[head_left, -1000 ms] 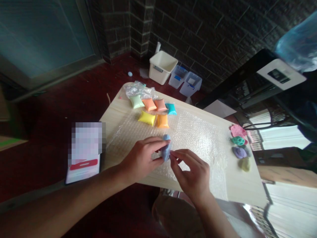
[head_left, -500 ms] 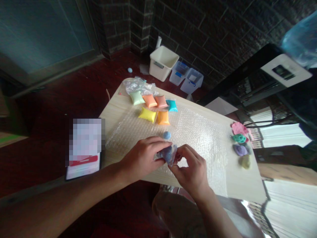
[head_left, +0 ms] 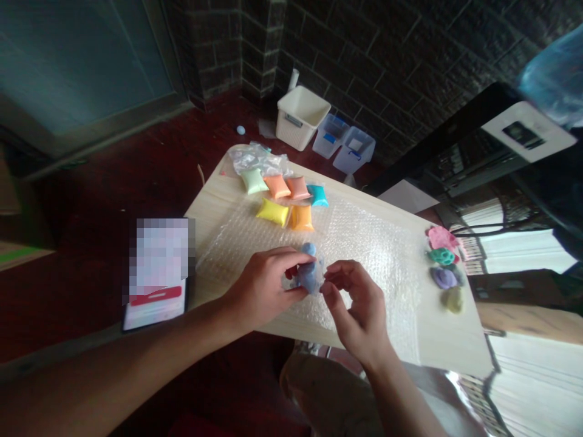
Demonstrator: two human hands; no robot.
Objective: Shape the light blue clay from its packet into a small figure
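Note:
My left hand pinches a small clear packet of blue-grey clay between thumb and fingers, over the bubble wrap. At the packet's right edge is my right hand, its thumb and fingertips slightly apart and curved; whether they touch the plastic I cannot tell. A light blue clay ball lies on the bubble wrap just beyond the packet. Farther back sit several clay packets, among them a yellow packet, an orange packet and a teal packet.
Crumpled clear plastic bags lie at the table's far corner. Along the right edge are shaped clay pieces: pink, green, purple and yellowish. A phone with a blurred screen stands left. Bins stand on the floor.
My right fingers have loosened from the packet's right edge and parted. In my left hand the packet has turned a little, showing more of the clay.

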